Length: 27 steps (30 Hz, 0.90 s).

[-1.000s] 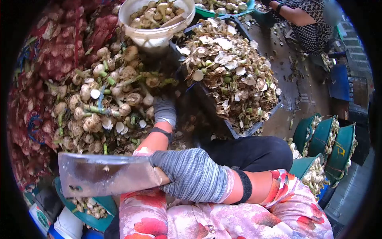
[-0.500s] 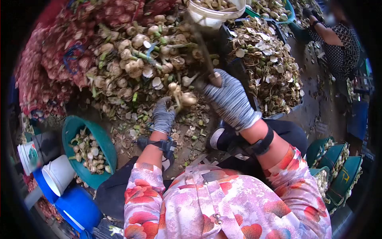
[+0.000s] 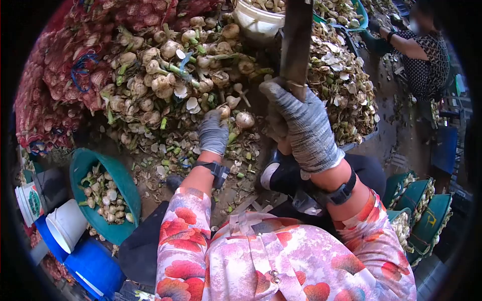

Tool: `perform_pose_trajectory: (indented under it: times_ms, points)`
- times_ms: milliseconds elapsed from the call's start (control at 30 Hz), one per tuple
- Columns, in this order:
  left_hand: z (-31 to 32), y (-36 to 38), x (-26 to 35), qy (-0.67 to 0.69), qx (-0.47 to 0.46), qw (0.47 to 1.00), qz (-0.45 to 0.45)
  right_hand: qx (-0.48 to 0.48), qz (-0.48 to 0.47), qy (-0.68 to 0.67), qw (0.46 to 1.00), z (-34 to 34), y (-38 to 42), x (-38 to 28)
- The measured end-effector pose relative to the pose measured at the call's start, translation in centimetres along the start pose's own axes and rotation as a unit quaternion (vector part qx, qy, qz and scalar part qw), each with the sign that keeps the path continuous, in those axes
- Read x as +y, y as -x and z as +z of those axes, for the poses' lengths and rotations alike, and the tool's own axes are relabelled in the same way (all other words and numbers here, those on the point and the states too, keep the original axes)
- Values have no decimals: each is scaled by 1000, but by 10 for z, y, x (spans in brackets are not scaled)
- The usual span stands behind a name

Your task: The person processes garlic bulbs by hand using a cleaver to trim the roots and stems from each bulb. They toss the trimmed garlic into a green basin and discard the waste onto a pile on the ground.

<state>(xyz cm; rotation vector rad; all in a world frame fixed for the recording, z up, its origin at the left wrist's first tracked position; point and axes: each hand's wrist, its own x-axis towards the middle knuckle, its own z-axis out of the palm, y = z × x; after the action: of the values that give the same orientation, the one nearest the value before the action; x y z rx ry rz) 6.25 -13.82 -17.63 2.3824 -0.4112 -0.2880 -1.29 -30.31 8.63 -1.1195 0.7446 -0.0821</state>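
"Head view: what does the left hand (image 3: pixel 213 134) have?"

"A garlic bulb (image 3: pixel 224 111) at its fingertips, right by the near edge of the heap (image 3: pixel 145 75). Its fingers are bent and close together; how firmly they pinch, I cannot tell. A second bulb (image 3: pixel 245 120) lies just beside, to the right."

"And the right hand (image 3: pixel 309 128)?"

"Closed round the knife (image 3: pixel 297 45), its fingers wrapped tight at the handle end. The blade is dark, broad and flat, pointing away from the body."

"How does the garlic look?"

"Round, cream to tan, with brownish dirt on many skins. Some bulbs carry long stalks, pale or green — and white cut pieces show among them. Red net sacks (image 3: pixel 65 75) bulge with more, left of the heap."

"Where are the trimmings?"

"Piled right of the knife, as papery scraps (image 3: pixel 341 85), with smaller bits on the ground (image 3: pixel 236 175)."

"Any writing?"

"A white bucket (image 3: pixel 24 205) at far left has a round green emblem (image 3: pixel 34 202) with red above — lettering too small to read. One green basin (image 3: pixel 433 220) at right has a yellow mark (image 3: pixel 431 217)."
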Motion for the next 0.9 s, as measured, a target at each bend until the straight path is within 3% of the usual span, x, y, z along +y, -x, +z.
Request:
perform_pose_trajectory:
  times_ms: [67,200,267,400,467,500,533,600,667,767,800,833,867,900]
  points:
    - [11,-19,9,-32,-12,985,169,-6,2,-21,1000,-7,-8,-1]
    - [47,-60,13,-129,-80,958,242,-13,-42,-47,998,-16,-15,-9]
    - [56,-75,25,-147,-99,954,241,44,-11,-92,995,-18,-15,-14]
    - [89,-93,52,-221,-129,955,148,74,2,-96,993,-27,-19,-18]
    - [103,-102,59,-306,-190,921,150,77,5,-121,990,-28,-18,-18]
    - [108,-109,62,-326,-266,898,127,75,20,-100,992,-29,-17,-17]
    - [124,-103,47,-324,-150,920,162,72,30,-79,994,-30,-22,-20]
    - [148,-111,18,-270,-111,938,187,70,52,-87,992,-31,-24,-23]
    - [142,-128,17,-212,-175,947,168,67,41,-73,994,-35,-28,-19]
    - [118,-121,9,-183,-171,960,123,68,58,-141,986,-39,-30,-25]
    - [111,-117,4,1,-168,982,91,71,64,-156,983,-40,-29,-27]
    - [106,-115,2,185,-163,968,53,69,62,-161,983,-41,-30,-30]
    - [91,-106,16,353,-168,920,-14,70,53,-162,983,-43,-28,-31]
    - [61,-102,34,434,-212,867,-122,71,51,-163,983,-44,-26,-31]
